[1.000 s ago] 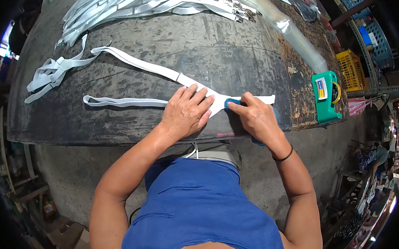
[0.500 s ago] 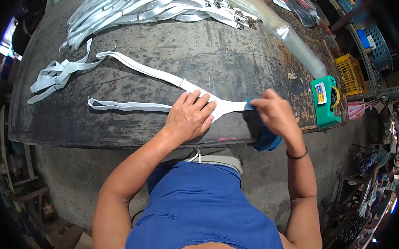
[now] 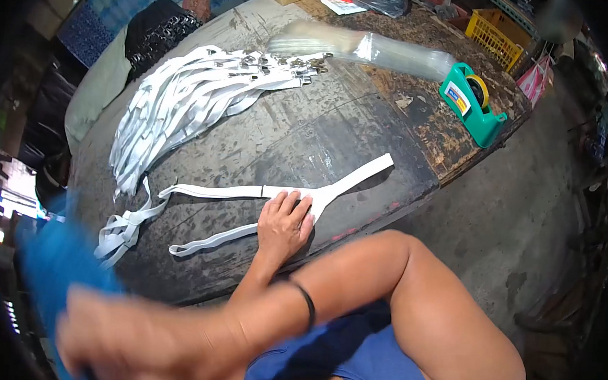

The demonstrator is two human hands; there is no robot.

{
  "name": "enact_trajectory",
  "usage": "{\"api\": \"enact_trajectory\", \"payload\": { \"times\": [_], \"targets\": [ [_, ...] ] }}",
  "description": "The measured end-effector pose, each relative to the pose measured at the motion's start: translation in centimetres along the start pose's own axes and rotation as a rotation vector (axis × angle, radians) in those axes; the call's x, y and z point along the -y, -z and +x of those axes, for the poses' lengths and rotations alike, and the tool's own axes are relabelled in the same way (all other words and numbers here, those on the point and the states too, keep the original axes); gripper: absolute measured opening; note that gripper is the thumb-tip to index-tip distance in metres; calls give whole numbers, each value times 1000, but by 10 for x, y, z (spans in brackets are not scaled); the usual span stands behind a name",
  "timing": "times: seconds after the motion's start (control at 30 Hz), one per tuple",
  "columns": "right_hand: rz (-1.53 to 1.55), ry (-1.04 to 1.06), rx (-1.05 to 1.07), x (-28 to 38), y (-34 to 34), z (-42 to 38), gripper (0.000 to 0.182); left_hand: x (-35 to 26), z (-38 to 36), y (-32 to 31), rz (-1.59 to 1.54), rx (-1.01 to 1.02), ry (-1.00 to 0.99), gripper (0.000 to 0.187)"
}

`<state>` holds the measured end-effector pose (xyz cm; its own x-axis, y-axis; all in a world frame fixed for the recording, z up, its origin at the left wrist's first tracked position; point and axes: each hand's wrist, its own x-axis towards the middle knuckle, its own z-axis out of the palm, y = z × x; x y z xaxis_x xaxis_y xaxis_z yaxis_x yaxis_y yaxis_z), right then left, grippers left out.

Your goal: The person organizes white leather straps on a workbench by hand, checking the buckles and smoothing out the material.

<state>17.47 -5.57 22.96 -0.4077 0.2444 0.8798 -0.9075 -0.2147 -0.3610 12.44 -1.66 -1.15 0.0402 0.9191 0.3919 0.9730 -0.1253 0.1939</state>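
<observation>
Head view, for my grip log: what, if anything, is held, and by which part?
The right hand holds the blue cloth; blur hides which part. The left hand rests on the white strap beside its fork.

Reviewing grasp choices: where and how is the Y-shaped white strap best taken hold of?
Take the white strap by its single tail, probably pinching both edges near the free end from the person's right: it lies flat and straight, angling away from the left hand.
</observation>
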Motion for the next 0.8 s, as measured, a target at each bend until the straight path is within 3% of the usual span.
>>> {"api": "enact_trajectory", "payload": {
  "times": [0.07,0.13,0.2,0.23,0.27,0.3,0.33,0.37,0.4,0.47,0.57,0.63,0.67,0.8],
  "targets": [
    [396,-210,104,31,-24,-17,16,-1,2,2,-17,-28,3,38],
    [494,-300,150,36,-23,-47,17,-1,3,2,-12,-30,1,37],
    [409,-258,197,32,-8,-74,22,-1,1,0,-26,-43,5,37],
    [324,-216,250,33,1,-87,32,-1,1,0,-21,-50,-1,37],
    [88,-248,302,46,26,-94,37,-2,1,1,-24,-56,0,37],
    [-289,-423,386,67,55,-93,47,-2,-1,-1,-28,-59,12,37],
    [-823,-397,376,72,84,-118,45,-2,-1,-2,-28,-70,29,37],
    [-1001,-404,210,86,114,-124,50,-1,4,0,-96,-76,-6,39],
    [-1537,-476,144,97,187,-161,46,2,-1,7,-153,-99,1,43],
    [-1922,-601,215,117,225,-190,39,3,-4,13,-204,-98,-6,46],
    [-1997,-765,312,134,253,-219,34,6,-10,30,-122,-35,-31,43],
    [-1833,-994,267,138,262,-216,32,16,-18,38,-88,35,20,39],
    [-1823,-993,276,138,268,-213,32,22,-22,42,-55,107,60,35],
    [-1566,-1124,58,140,294,-175,31,48,-35,45,-133,58,144,26]
  ]
}}
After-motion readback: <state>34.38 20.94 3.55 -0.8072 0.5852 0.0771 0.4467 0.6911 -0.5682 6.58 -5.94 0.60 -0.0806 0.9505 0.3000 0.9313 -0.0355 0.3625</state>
